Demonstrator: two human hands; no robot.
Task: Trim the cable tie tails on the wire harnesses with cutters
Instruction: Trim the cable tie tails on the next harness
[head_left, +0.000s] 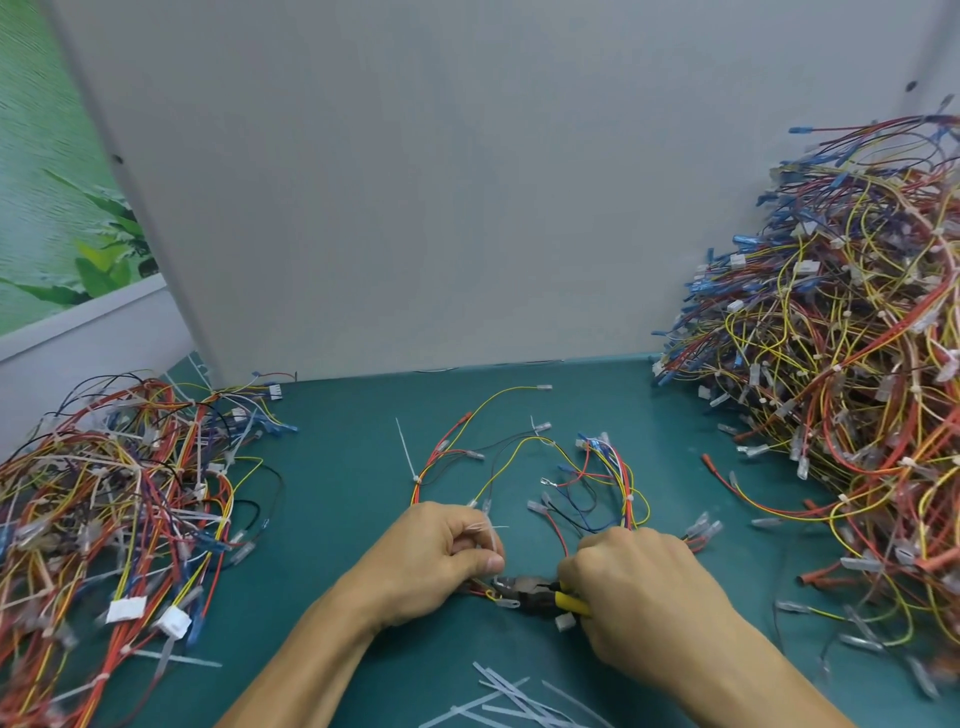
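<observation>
A wire harness (524, 457) of red, yellow, blue and black wires lies spread on the green mat in front of me. My left hand (441, 556) pinches part of this harness, with a white cable tie tail (488, 530) sticking up past its fingers. My right hand (639, 587) grips yellow-handled cutters (540, 597). Their dark jaws point left and sit at the wires just under my left thumb. Another long white tie tail (406, 453) stands out from the harness at the upper left.
A pile of harnesses with long tie tails (114, 499) covers the mat on the left. A much larger heap of harnesses (852, 364) fills the right side. Cut tie tails (514, 701) lie near the front edge. A grey partition (415, 208) closes the back.
</observation>
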